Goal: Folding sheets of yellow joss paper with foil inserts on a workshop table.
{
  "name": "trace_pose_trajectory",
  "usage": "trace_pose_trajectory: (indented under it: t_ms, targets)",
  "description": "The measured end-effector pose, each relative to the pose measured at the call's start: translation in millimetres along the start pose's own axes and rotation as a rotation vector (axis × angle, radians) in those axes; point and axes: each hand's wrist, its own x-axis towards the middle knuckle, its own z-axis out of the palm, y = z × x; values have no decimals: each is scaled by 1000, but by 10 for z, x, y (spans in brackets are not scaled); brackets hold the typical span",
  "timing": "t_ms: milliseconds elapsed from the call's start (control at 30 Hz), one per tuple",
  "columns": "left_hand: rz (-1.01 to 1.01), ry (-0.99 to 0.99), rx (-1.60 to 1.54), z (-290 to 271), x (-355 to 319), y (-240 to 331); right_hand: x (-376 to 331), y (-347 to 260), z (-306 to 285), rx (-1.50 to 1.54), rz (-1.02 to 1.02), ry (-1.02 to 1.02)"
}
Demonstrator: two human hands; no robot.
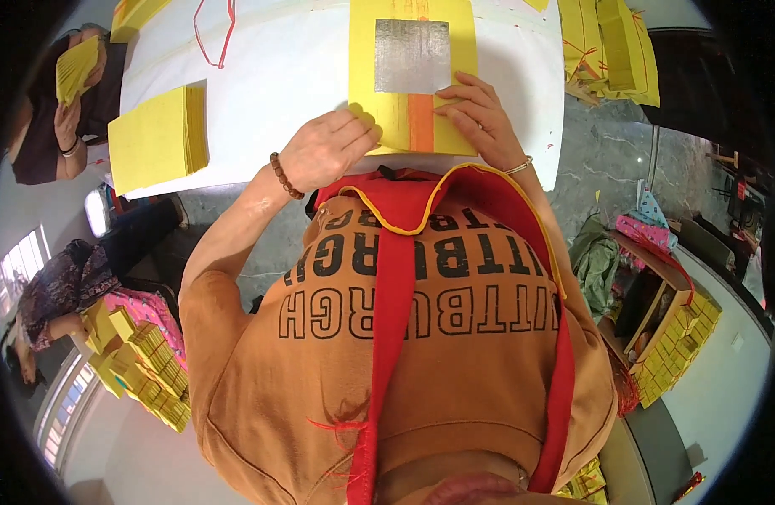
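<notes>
In front of me on the white table lies a stack of yellow paper (361,50) with a silver square (412,55) on its top sheet and an orange strip (421,122) below that. My left hand (330,147) has its fingers curled in a pinch at the near left edge of the paper, where the sheet bends up a little. Across the paper's right edge rests my right hand (482,119), fingers stretched out and apart, their tips by the silver square and the orange strip.
A thick yellow paper stack (156,139) stands at the table's left, with a red string loop (219,42) behind it. Another person (63,126) at the far left holds a fan of yellow sheets (76,69). Tied yellow bundles (610,50) sit beyond the table's right edge.
</notes>
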Motion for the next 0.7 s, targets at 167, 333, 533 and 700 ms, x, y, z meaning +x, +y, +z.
trace_pose_trajectory:
  t_ms: [167, 333, 533, 700]
  targets:
    - [-225, 73, -260, -13, 44, -41, -21, 52, 4, 253, 12, -2]
    - [-376, 42, -494, -39, 75, -122, -21, 63, 27, 235, 86, -34]
    - [-693, -93, -821, -48, 144, -153, 1, 27, 31, 271, 82, 6]
    - [-867, -185, -919, -41, 155, -185, -6, 58, 33, 302, 71, 47]
